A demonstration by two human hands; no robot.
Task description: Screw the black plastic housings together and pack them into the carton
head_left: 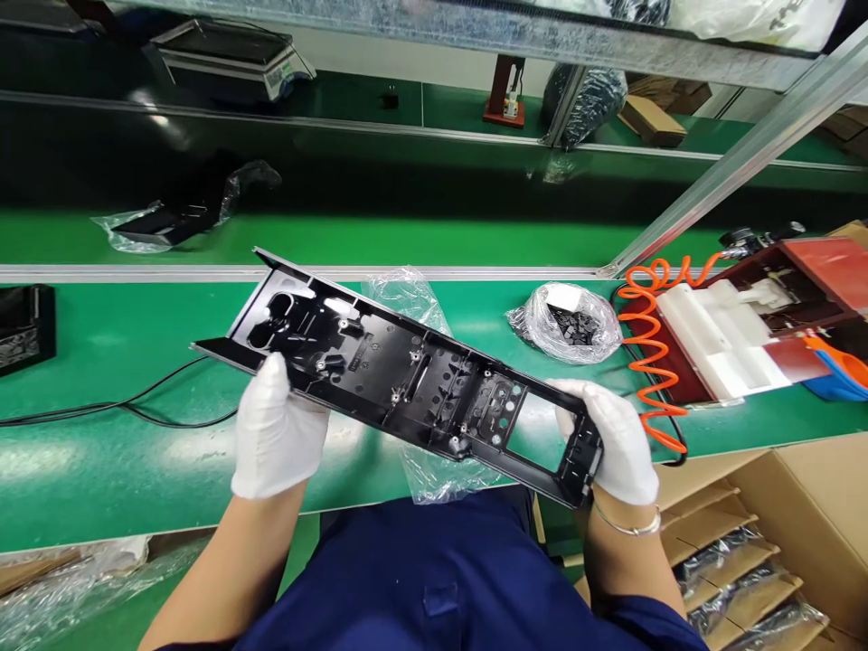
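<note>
Green glossy workbench [61,488] fills the foreground, and above its front edge is held a long, black, moulded-plastic housing [380,362], tilted, with its ribbed inside upward. The left hand [275,434], in a white glove, grips the lower edge near the wide end; the right hand [614,438], also gloved, is closed around the narrow end. It is probably light and stiff, somewhat slippery; the thin frame [533,472] around the opening may crack, so the long side walls seem safer to hold. Beyond, a clear plastic bag [539,339] contains small black pieces [575,327]; at lower right, a brown divided cardboard box [814,515] holds dark film-wrapped parts [722,550].
</note>
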